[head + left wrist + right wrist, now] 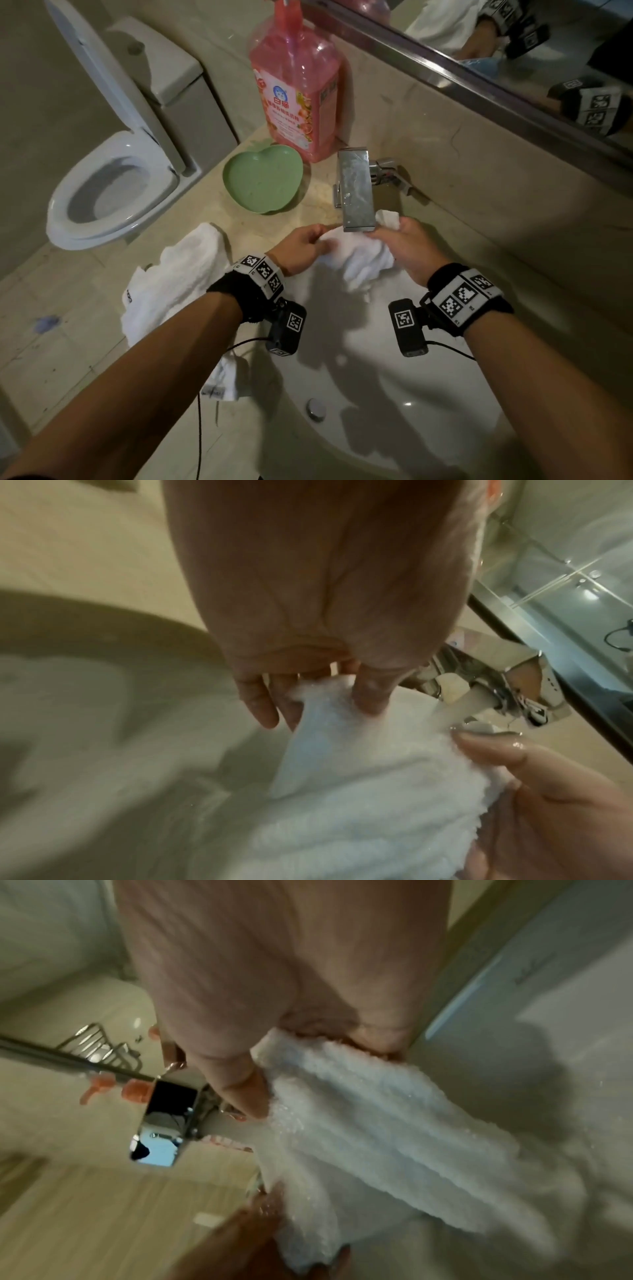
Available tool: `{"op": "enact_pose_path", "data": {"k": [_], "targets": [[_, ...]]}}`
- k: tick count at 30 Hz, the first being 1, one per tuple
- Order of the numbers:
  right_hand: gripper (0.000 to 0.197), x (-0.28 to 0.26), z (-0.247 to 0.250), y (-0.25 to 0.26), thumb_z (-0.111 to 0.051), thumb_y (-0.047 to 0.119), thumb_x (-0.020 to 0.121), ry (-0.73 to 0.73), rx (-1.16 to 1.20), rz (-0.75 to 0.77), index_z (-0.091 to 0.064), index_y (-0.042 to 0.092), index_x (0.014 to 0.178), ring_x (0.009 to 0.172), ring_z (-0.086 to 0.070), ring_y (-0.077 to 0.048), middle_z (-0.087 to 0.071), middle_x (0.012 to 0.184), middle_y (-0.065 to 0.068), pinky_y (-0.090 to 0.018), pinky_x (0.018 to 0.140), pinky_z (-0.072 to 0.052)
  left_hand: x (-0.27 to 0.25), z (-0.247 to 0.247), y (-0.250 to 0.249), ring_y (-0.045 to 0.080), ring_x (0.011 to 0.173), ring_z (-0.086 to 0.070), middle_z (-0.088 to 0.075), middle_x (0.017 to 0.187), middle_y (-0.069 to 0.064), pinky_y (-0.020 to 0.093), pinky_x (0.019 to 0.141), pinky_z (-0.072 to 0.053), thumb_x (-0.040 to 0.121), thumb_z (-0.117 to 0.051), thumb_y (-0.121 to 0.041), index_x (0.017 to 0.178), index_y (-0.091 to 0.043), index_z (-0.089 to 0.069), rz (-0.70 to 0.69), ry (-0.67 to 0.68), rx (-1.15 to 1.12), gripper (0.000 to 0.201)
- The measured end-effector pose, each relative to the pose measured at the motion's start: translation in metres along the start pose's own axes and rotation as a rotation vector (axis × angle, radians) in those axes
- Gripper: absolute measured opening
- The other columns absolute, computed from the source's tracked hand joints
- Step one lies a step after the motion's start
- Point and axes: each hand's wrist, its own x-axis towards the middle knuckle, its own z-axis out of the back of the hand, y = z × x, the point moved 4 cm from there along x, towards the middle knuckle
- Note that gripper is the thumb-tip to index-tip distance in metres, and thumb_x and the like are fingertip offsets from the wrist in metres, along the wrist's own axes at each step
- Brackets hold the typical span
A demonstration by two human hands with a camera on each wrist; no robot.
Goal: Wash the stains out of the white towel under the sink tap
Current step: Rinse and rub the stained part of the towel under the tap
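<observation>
Beige counter (308, 202); green dish (262, 183), pink bottle (298, 92), white towels (178, 277)

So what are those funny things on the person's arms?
Both arms are bare, with no sleeves. Each wrist wears a fuzzy black band carrying a white strip of square black-and-white code markers. Under each wrist hangs a small black camera box with its own marker and a thin black cable.

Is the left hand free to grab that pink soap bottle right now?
Probably not yet. The left hand grips the towel under the tap, as does the right hand. The bottle stands unobstructed behind the green dish, so it would have to let go first.
</observation>
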Motion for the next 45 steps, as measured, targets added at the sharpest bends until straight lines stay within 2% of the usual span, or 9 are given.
{"op": "enact_pose_path", "data": {"k": [4, 9, 13, 20, 30, 34, 38, 42, 45], "targets": [[0.044, 0.001, 0.009, -0.017, -0.076, 0.025, 0.087, -0.004, -0.272, 0.029, -0.062, 0.016, 0.128, 0.078, -0.064, -0.007, -0.069, 0.098, 0.008, -0.01, 0.053, -0.044, 0.012, -0.014, -0.016, 0.019, 0.088, -0.063, -0.068, 0.099, 0.005, 0.034, 0.081, -0.053, 0.098, -0.054, -0.01, 0.104, -0.015, -0.064, -0.069, 0.0, -0.017, 0.012], [0.024, 0.008, -0.003, -0.033, -0.077, 0.034, 0.086, 0.064, -0.331, 0.058, -0.066, 0.015, 0.077, 0.06, -0.054, -0.003, -0.06, 0.067, 0.011, -0.023, 0.059, -0.041, 0.021, -0.028, -0.033, -0.007, 0.083, -0.063, -0.068, 0.098, -0.006, 0.016, 0.08, -0.05, 0.091, -0.065, -0.009, 0.109, -0.016, -0.068, -0.134, 0.061, 0.071, 0.019], [0.015, 0.016, 0.0, -0.031, -0.068, 0.038, 0.093, 0.055, -0.136, 0.043, -0.072, 0.024, 0.099, 0.075, -0.068, 0.0, -0.075, 0.085, 0.012, -0.013, 0.059, -0.047, 0.021, -0.019, -0.029, 0.021, 0.108, -0.065, -0.067, 0.117, 0.013, 0.034, 0.094, -0.052, 0.094, -0.062, -0.014, 0.124, 0.001, -0.059, -0.043, 0.03, -0.02, 0.034], [0.015, 0.022, -0.01, -0.025, -0.066, 0.026, 0.087, 0.03, 0.037, 0.026, -0.075, 0.024, 0.098, 0.104, -0.067, -0.022, -0.076, 0.102, 0.002, -0.039, 0.09, -0.053, 0.009, -0.003, -0.005, 0.004, 0.074, -0.056, -0.063, 0.088, -0.002, 0.017, 0.07, -0.043, 0.097, -0.058, -0.024, 0.091, -0.016, -0.062, 0.054, 0.017, -0.017, 0.01], [0.012, 0.025, -0.044, -0.014, -0.079, 0.028, 0.081, 0.202, -0.139, 0.089, -0.077, 0.025, 0.093, 0.087, -0.073, -0.008, -0.078, 0.089, 0.007, -0.028, 0.081, -0.056, -0.004, 0.018, -0.024, 0.002, 0.048, -0.04, -0.05, 0.054, -0.017, 0.017, 0.051, -0.035, 0.093, -0.063, -0.034, 0.117, -0.024, -0.051, -0.157, -0.061, 0.158, 0.029], [0.006, 0.033, -0.037, -0.015, -0.077, 0.027, 0.083, 0.082, -0.025, 0.029, -0.075, 0.025, 0.088, 0.088, -0.072, -0.011, -0.077, 0.084, 0.012, -0.034, 0.083, -0.054, -0.003, 0.018, -0.014, 0.016, 0.087, -0.067, -0.07, 0.102, 0.011, 0.027, 0.08, -0.053, 0.091, -0.067, -0.018, 0.119, -0.009, -0.047, 0.037, -0.025, -0.087, 0.036], [0.017, 0.024, -0.026, -0.013, -0.063, 0.017, 0.096, 0.039, 0.038, 0.034, -0.072, 0.03, 0.101, 0.1, -0.07, -0.014, -0.076, 0.098, 0.008, -0.035, 0.089, -0.056, -0.001, 0.005, -0.001, 0.02, 0.087, -0.062, -0.067, 0.097, 0.008, 0.037, 0.092, -0.051, 0.09, -0.068, -0.018, 0.101, -0.01, -0.06, 0.014, 0.048, 0.193, 0.016], [0.02, 0.011, -0.003, -0.003, -0.053, 0.024, 0.103, -0.007, -0.01, 0.069, -0.071, 0.018, 0.11, 0.06, -0.064, 0.01, -0.073, 0.074, 0.014, -0.005, 0.049, -0.044, 0.006, -0.002, 0.006, 0.025, 0.093, -0.064, -0.067, 0.097, 0.006, 0.044, 0.097, -0.049, 0.096, -0.059, -0.013, 0.098, -0.013, -0.06, 0.005, -0.014, 0.177, 0.003], [0.023, 0.007, 0.002, -0.005, -0.068, 0.027, 0.094, 0.073, -0.158, 0.071, -0.065, 0.021, 0.117, 0.07, -0.066, 0.009, -0.072, 0.097, 0.009, -0.005, 0.052, -0.045, 0.019, -0.007, -0.001, 0.025, 0.105, -0.061, -0.067, 0.111, 0.008, 0.043, 0.1, -0.046, 0.099, -0.05, -0.012, 0.109, -0.008, -0.06, -0.049, -0.042, 0.166, 0.014]]}}
